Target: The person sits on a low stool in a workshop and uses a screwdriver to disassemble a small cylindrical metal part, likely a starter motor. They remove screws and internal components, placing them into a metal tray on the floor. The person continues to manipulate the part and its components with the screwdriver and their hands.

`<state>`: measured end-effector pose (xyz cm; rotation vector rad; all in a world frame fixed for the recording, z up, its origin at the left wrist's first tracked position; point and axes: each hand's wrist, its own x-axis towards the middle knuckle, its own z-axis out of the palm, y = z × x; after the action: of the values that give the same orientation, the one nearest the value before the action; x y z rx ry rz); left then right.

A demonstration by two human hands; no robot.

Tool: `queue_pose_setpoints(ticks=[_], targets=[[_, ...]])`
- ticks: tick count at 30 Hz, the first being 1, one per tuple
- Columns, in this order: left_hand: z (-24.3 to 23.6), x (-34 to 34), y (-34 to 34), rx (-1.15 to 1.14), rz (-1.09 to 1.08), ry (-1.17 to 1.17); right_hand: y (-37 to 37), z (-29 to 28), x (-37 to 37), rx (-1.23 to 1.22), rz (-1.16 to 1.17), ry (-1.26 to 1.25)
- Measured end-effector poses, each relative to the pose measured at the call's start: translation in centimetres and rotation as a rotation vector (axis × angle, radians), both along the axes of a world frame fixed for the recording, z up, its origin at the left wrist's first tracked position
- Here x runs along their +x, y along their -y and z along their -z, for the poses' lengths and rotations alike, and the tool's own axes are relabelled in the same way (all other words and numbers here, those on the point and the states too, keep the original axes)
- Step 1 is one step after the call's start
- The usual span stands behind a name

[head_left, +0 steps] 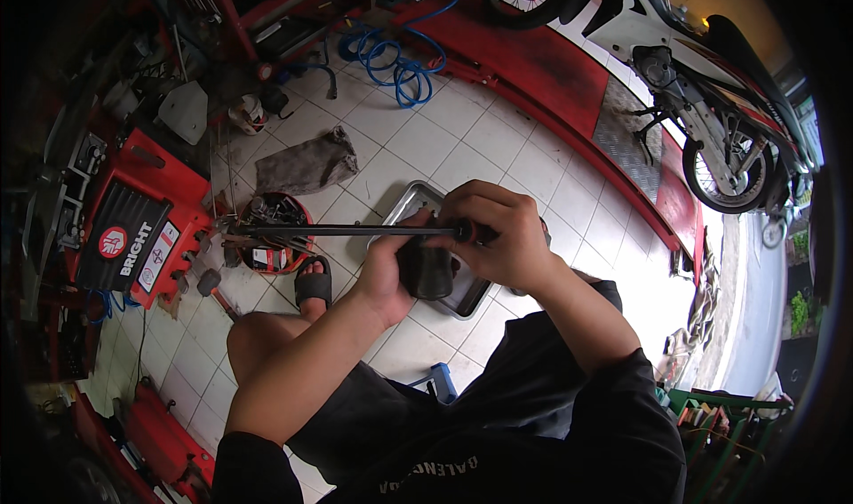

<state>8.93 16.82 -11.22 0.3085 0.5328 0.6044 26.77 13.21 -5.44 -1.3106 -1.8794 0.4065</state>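
Observation:
My left hand (384,282) is closed round a dark, bulky cylindrical part (431,273) in the middle of the view. My right hand (502,228) is curled over the near end of a long thin black rod (338,230), just above that part. The rod lies level across both hands and reaches left over a red bowl (304,218) of metal tools. Beneath my hands is a shallow metal tray (391,204) on the tiled floor, partly hidden by them.
A red machine (182,175) and a mallet (210,282) are at left. A grey rag (302,162) and coiled blue hose (391,64) lie ahead. A motorcycle (675,86) stands by a red ramp (542,77) at upper right. A small blue object (440,381) sits between my legs.

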Motion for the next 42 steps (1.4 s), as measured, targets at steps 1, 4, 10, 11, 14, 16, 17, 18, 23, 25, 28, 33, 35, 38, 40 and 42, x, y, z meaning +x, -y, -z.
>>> queue_pose_setpoints(ticks=[1,4,10,11,14,16,17,18,23,25,28,33,35,38,40,42], targets=[[0.0,0.0,0.0,0.003,0.009,0.010,-0.1,0.2,0.1,0.006,-0.002,-0.011],[0.0,-0.2,0.0,0.023,0.029,0.049,-0.2,0.4,0.1,0.060,-0.053,-0.081],[0.4,-0.2,0.1,0.021,0.018,0.027,0.0,-0.3,-0.1,-0.013,-0.045,-0.028],[0.4,-0.2,0.2,0.015,0.013,0.011,0.1,-0.2,-0.1,-0.012,-0.039,-0.021],[0.7,-0.2,0.3,0.033,0.009,-0.012,0.1,-0.1,-0.2,0.014,-0.005,0.007],[0.7,-0.1,0.3,0.052,0.000,-0.041,0.1,-0.1,-0.5,0.065,0.044,0.038],[0.6,-0.1,0.3,0.062,-0.005,-0.055,0.2,0.0,-0.5,0.060,0.060,0.055],[0.7,-0.1,0.3,0.065,-0.007,-0.066,0.3,0.0,-0.6,0.055,0.076,0.072],[1.2,0.2,0.7,0.091,-0.043,-0.087,0.4,0.1,-0.5,0.087,0.075,0.057],[1.0,0.3,0.7,0.085,-0.029,-0.099,0.3,0.4,-0.3,0.127,0.053,0.053],[0.6,0.5,0.7,0.046,-0.014,-0.072,0.3,0.5,0.2,0.201,0.034,0.154],[0.0,0.8,0.6,-0.011,0.018,-0.005,0.0,0.5,0.1,0.244,0.056,0.095],[-0.5,0.9,0.8,0.001,-0.007,-0.012,0.1,0.0,0.1,0.162,0.063,0.019],[-0.3,0.6,0.7,-0.010,-0.012,0.086,0.6,-1.8,0.8,-0.068,0.079,-0.144],[-0.5,0.5,0.4,-0.049,-0.014,0.062,0.6,-2.7,1.6,-0.257,0.119,-0.371],[-1.2,0.5,0.2,-0.078,-0.002,0.068,0.3,-2.4,3.0,-0.125,0.038,-0.532]])
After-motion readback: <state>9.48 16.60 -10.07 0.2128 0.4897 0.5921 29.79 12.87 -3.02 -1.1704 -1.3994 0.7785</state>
